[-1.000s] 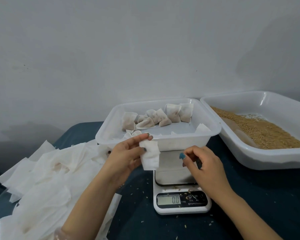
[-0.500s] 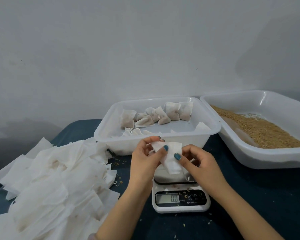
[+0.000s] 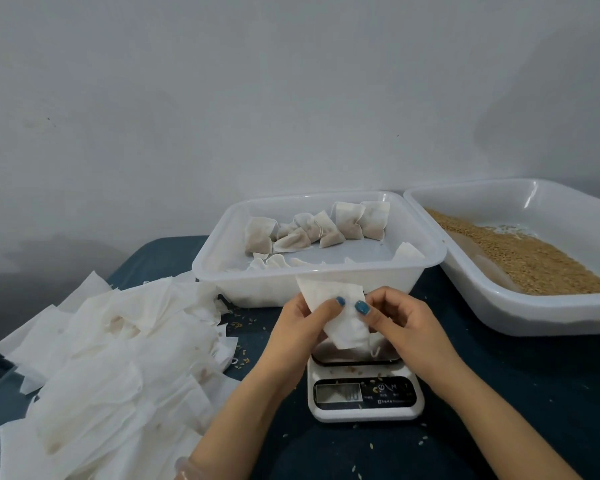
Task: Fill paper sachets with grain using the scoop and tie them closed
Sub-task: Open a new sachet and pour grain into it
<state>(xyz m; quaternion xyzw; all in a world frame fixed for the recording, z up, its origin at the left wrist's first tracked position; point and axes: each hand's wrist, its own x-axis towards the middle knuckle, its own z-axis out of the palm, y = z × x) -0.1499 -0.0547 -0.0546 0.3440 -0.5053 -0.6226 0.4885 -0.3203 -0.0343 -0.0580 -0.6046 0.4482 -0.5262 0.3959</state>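
Sachet (image 3: 345, 329) now pinched above the scale (image 3: 364, 393) by left hand (image 3: 291, 327) and right hand (image 3: 406, 323), thumbs clamped on it; earlier only the left held it.

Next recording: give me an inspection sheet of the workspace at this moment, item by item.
Surface: dark blue tabletop.
Job's things: flat sachet held above the scale; pile of empty sachets at left; filled sachets in the middle tray; grain in the right tray; scoop not clearly seen.
Clutter: loose grains scattered on the tabletop and the scale.
Hands: left hand and right hand both pinch the flat sachet.
Cables: nothing seen.
Surroundings: plain pale wall.
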